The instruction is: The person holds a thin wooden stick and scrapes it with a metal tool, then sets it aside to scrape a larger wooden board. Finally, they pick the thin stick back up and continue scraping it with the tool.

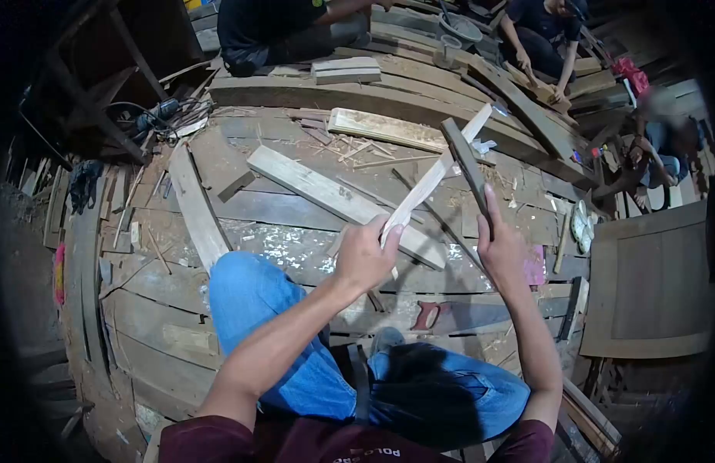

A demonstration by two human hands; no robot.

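My left hand (366,255) is closed around the lower end of a pale wooden strip (431,181), which slants up to the right. In my right hand (498,245) is a dark flat bar (465,160), its far end leaning up to the left. The bar and the strip cross or nearly meet near their upper parts; whether they touch is unclear. Beneath the strip, a pale plank (319,189) lies diagonally on the floor. A handsaw with a red handle (427,315) rests just in front of my legs.
A long beam (295,96) crosses the floor ahead, with a short board (388,130) before it. Another plank (194,201) lies left. A panelled door (654,282) is at right. Several people sit beyond, one working wood (542,91). Shavings and sticks litter the floor.
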